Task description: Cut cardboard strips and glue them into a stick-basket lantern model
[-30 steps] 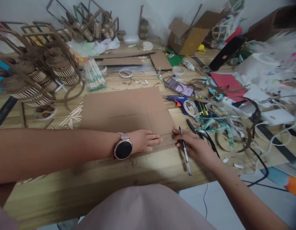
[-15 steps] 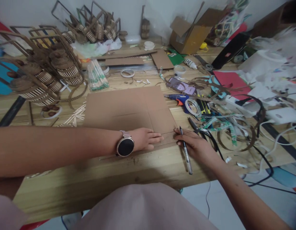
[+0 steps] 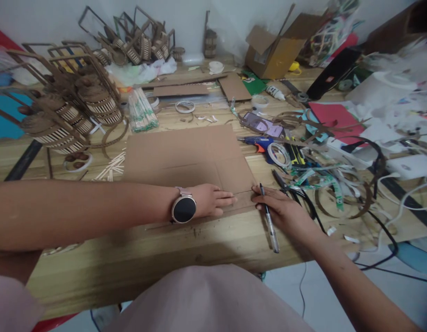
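Note:
A brown cardboard sheet (image 3: 179, 147) with fold lines lies flat on the wooden table in front of me. My left hand (image 3: 210, 201) rests on its near part, palm down and fingers stretched toward the right. At the sheet's near right corner, my right hand (image 3: 279, 205) holds a pen (image 3: 270, 228) between its fingers. The pen's dark end points away from me and its clear barrel hangs toward me. The right fingertips touch the cardboard's edge; whether they also pinch it I cannot tell.
Right of the sheet lie black-handled scissors (image 3: 296, 193), a blue glue gun (image 3: 257, 140), a tape roll (image 3: 279, 155) and tangled strips (image 3: 334, 184). Lantern-like woven pieces (image 3: 61, 124) stand at left, near a bundle of sticks (image 3: 142, 110). An opened carton (image 3: 275, 50) sits behind.
The view has shifted slightly, so most things appear a little further right. Both hands keep their places on the cardboard, and the pen stays in my right hand.

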